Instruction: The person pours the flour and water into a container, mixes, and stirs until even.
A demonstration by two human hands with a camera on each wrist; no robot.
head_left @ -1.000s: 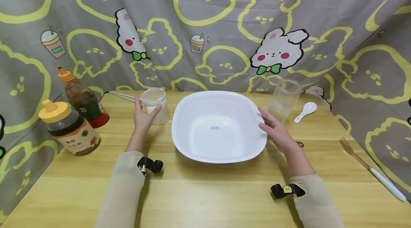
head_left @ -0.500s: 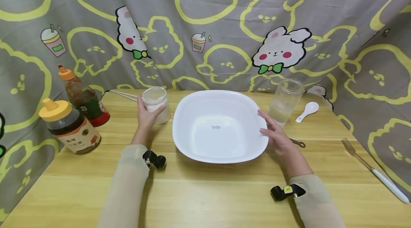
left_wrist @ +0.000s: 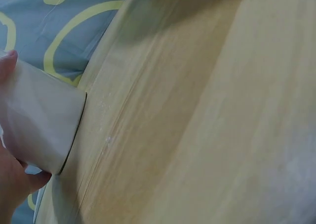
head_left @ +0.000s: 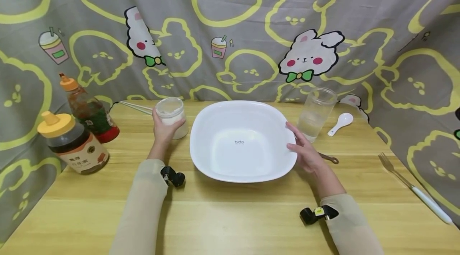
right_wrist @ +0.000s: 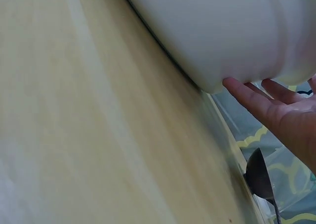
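Note:
My left hand (head_left: pixel 163 133) grips a clear jar (head_left: pixel 169 108) partly filled with white powder, left of the basin. In the left wrist view the thumb and a finger lie on opposite sides of the jar (left_wrist: pixel 39 115), whose base is close over the wooden table. A white plastic basin (head_left: pixel 238 163) marked "bdo" sits at the middle. At its right side is my right hand (head_left: pixel 305 151), fingertips right at the rim in the head view. The right wrist view shows its rather straight fingers (right_wrist: pixel 252 98) touching the basin's outer wall (right_wrist: pixel 222 31).
Behind the right hand stands a clear container (head_left: pixel 310 123) holding water. A dark ladle (right_wrist: pixel 259 174), white spoon (head_left: pixel 341 122) and fork (head_left: pixel 409 187) lie on the right. Honey (head_left: pixel 77 155) and red sauce (head_left: pixel 91 115) bottles stand left; chopsticks (head_left: pixel 136 106) lie behind. A patterned curtain hangs at the back.
My left hand has closed further round the jar, its thumb reaching farther across the front. The right hand's fingers have shifted slightly on the basin's side, and more of the ladle's handle shows.

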